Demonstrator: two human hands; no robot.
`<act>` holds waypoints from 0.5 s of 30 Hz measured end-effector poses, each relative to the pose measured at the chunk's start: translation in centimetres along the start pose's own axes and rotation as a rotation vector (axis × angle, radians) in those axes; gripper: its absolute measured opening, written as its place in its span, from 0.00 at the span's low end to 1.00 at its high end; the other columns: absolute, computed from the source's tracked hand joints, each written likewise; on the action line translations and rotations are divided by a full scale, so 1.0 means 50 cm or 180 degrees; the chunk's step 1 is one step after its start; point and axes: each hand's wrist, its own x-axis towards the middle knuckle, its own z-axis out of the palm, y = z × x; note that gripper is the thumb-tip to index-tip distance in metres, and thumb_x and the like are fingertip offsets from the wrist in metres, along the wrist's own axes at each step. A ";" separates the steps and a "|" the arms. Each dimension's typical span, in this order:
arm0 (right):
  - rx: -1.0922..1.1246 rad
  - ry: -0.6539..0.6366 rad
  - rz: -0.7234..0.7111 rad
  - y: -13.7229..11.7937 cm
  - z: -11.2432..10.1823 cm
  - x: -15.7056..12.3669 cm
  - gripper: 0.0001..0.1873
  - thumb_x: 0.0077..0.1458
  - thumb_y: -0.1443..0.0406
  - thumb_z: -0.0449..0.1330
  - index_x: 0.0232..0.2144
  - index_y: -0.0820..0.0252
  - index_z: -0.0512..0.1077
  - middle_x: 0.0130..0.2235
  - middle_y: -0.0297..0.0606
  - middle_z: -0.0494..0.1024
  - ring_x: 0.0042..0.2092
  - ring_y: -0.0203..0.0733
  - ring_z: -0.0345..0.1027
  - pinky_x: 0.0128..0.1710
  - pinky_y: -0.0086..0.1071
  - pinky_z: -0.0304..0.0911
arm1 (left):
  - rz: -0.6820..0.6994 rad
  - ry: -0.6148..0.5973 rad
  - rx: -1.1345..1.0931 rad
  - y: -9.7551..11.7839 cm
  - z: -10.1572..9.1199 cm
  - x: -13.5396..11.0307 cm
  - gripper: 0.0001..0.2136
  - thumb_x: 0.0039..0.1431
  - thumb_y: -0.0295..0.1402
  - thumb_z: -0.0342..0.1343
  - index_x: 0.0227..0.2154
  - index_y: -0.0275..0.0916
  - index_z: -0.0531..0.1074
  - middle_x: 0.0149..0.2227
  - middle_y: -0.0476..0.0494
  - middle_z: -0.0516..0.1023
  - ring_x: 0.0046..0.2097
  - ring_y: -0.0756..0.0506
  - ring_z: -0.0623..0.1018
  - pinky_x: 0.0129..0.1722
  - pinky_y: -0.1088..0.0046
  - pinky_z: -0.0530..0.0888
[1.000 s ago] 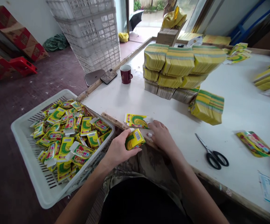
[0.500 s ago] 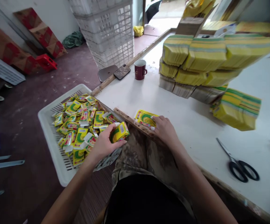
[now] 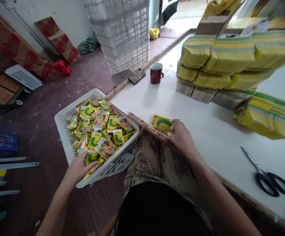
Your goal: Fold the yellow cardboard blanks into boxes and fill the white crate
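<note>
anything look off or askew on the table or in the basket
Nothing looks spilled. One yellow bundle sits askew beside the stack, out of line with its rows. In the basket, small boxes lie jumbled, some with white flaps sticking out.

From above the near edge of the white table (image 3: pixel 206 136), one head-worn camera looked forward and down, close over the left hand (image 3: pixel 77 169) and right hand (image 3: pixel 182 136), taking in the doorway (image 3: pixel 188 16) beyond.

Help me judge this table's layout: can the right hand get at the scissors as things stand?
Likely yes: the scissors lie on the tabletop beside the right forearm, nothing covering them. The right hand would probably first leave the yellow carton it touches.
</note>
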 end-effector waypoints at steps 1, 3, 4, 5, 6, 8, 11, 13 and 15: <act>0.0061 0.0074 0.0028 0.000 -0.003 -0.001 0.24 0.48 0.73 0.57 0.49 0.66 0.62 0.39 0.47 0.74 0.38 0.48 0.70 0.38 0.38 0.66 | 0.0005 0.0155 -0.0220 0.014 -0.002 -0.002 0.23 0.51 0.52 0.55 0.41 0.37 0.69 0.46 0.33 0.77 0.51 0.32 0.75 0.51 0.54 0.70; 0.0360 0.0386 0.0048 -0.006 -0.018 -0.004 0.22 0.49 0.73 0.55 0.48 0.63 0.62 0.37 0.43 0.73 0.36 0.46 0.70 0.38 0.38 0.66 | 0.0173 0.0387 -0.0742 0.065 -0.001 0.002 0.22 0.53 0.50 0.56 0.43 0.37 0.69 0.48 0.34 0.76 0.52 0.35 0.74 0.54 0.54 0.68; 0.0606 0.0614 0.0042 -0.013 -0.028 -0.007 0.21 0.49 0.72 0.55 0.47 0.61 0.62 0.36 0.41 0.72 0.35 0.45 0.69 0.38 0.38 0.67 | 0.0345 0.0395 -0.1114 0.099 0.002 0.006 0.22 0.53 0.48 0.57 0.44 0.37 0.69 0.48 0.35 0.76 0.51 0.37 0.75 0.54 0.55 0.68; 0.0911 0.0842 0.0025 -0.024 -0.039 -0.012 0.20 0.49 0.72 0.56 0.46 0.59 0.63 0.35 0.39 0.72 0.35 0.44 0.69 0.38 0.38 0.67 | 0.0530 0.0330 -0.1524 0.137 0.009 0.013 0.23 0.53 0.47 0.59 0.46 0.37 0.68 0.48 0.36 0.76 0.51 0.38 0.75 0.54 0.56 0.69; 0.1261 0.1023 -0.0010 -0.038 -0.050 -0.018 0.19 0.49 0.71 0.57 0.46 0.58 0.63 0.35 0.37 0.71 0.34 0.43 0.69 0.38 0.38 0.67 | 0.0699 0.0206 -0.1949 0.178 0.018 0.019 0.24 0.54 0.45 0.59 0.50 0.38 0.67 0.51 0.36 0.75 0.52 0.39 0.75 0.55 0.57 0.69; 0.1939 0.1032 -0.0107 -0.073 -0.064 -0.038 0.19 0.49 0.70 0.59 0.44 0.55 0.63 0.35 0.34 0.70 0.34 0.41 0.69 0.37 0.36 0.68 | 0.1087 -0.0048 -0.2997 0.266 0.043 0.033 0.30 0.50 0.46 0.63 0.54 0.40 0.63 0.54 0.35 0.72 0.53 0.39 0.74 0.54 0.58 0.70; 0.2943 0.0261 -0.0324 -0.129 -0.056 -0.079 0.18 0.48 0.71 0.60 0.42 0.53 0.64 0.34 0.33 0.70 0.32 0.38 0.68 0.33 0.32 0.67 | 0.1618 -0.0256 -0.4778 0.394 0.075 0.044 0.37 0.43 0.56 0.63 0.53 0.41 0.66 0.56 0.35 0.70 0.57 0.35 0.71 0.53 0.59 0.71; 0.3442 -0.0206 -0.0286 -0.156 -0.035 -0.105 0.16 0.48 0.72 0.61 0.40 0.53 0.65 0.32 0.31 0.69 0.31 0.36 0.66 0.31 0.30 0.65 | 0.1382 -0.0474 -0.5728 0.463 0.082 0.045 0.31 0.49 0.59 0.56 0.47 0.40 0.71 0.48 0.36 0.76 0.53 0.36 0.74 0.50 0.59 0.73; 0.3959 -0.0380 -0.0060 -0.173 -0.016 -0.123 0.15 0.47 0.71 0.64 0.37 0.53 0.66 0.30 0.29 0.68 0.30 0.34 0.64 0.29 0.27 0.63 | 0.0974 -0.0339 -0.6408 0.511 0.077 0.046 0.28 0.53 0.60 0.51 0.40 0.38 0.73 0.37 0.39 0.78 0.45 0.37 0.78 0.44 0.60 0.75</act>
